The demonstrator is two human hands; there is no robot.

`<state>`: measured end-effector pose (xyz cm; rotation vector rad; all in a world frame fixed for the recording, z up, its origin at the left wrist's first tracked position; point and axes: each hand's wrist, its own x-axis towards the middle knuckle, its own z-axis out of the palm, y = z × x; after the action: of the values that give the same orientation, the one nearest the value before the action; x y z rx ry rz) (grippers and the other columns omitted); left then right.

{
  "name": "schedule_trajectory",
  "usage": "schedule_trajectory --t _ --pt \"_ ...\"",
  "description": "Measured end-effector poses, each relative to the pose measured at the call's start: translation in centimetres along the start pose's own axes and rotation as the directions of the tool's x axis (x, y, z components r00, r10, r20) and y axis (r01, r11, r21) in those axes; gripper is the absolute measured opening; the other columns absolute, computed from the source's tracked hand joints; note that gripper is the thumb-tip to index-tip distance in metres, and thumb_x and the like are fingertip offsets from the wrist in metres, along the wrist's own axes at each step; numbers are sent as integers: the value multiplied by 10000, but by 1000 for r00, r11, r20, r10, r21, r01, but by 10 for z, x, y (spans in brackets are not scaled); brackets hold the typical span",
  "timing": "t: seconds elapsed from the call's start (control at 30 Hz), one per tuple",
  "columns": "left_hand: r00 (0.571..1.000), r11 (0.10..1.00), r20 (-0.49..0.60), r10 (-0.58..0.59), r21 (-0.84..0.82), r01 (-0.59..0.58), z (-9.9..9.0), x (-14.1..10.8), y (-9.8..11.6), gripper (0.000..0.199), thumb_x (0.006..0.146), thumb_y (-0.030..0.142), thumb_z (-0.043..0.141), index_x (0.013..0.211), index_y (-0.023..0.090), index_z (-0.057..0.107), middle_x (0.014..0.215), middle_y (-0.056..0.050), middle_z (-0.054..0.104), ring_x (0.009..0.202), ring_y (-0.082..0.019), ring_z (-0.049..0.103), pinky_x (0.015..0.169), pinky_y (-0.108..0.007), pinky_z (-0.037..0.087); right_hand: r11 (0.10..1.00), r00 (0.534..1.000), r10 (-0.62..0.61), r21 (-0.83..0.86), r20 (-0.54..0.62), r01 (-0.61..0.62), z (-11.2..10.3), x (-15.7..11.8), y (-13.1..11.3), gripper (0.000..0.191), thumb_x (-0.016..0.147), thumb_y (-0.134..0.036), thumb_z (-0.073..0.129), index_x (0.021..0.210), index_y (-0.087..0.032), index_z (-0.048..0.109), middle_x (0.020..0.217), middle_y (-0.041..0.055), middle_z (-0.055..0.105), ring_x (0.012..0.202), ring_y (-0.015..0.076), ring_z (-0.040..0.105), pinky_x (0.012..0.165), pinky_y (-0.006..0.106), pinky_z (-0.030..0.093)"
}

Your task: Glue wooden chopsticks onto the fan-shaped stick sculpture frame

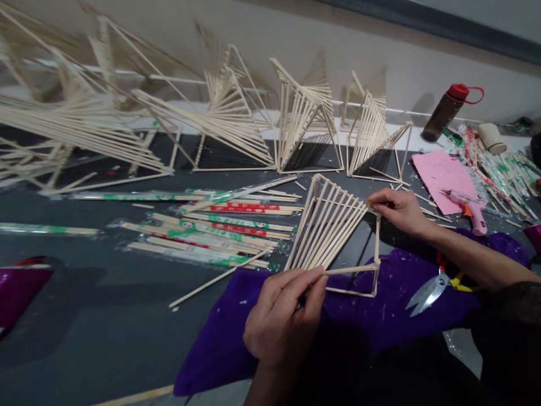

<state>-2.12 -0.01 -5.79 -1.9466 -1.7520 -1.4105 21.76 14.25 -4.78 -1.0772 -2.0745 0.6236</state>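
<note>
A small frame of wooden sticks (333, 231), with a slanting fan of sticks across it, is held over a purple cloth (224, 332). My left hand (287, 310) pinches its near side, where the lower ends of the fan meet a bar. Thumb and fingers of my right hand (397, 211) close on the far right corner, at the upper end of the last slanting stick. The frame's right end, with a small upright rectangle of sticks, shows between my hands. My left fingers hide part of the near edge.
Finished-looking stick structures (310, 129) line the wall side. Wrapped chopsticks (228, 225) lie left of the frame. Scissors (433, 290) rest on the cloth; a pink glue gun (469, 208), pink sheet (443, 175), bottle (446, 113) and wrappers (507, 163) are at right.
</note>
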Motion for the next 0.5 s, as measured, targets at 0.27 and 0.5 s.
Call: schedule_trajectory --t 0.27,0.5 --pt "1000 1000 1 14 -11 -14 1 0 0 73 825 188 727 863 246 748 818 14 739 676 -113 684 612 -210 503 980 989 150 137 -17 -146 2 1 -1 133 790 -261 640 825 -203 754 809 7 759 726 142 669 692 269 495" --pt "1000 999 12 25 -33 -25 -1 2 2 90 824 158 726 875 231 734 827 8 736 704 -114 684 623 -203 498 943 974 225 251 -4 -217 6 1 3 160 759 -295 663 832 -176 741 735 7 724 643 125 619 628 257 469"
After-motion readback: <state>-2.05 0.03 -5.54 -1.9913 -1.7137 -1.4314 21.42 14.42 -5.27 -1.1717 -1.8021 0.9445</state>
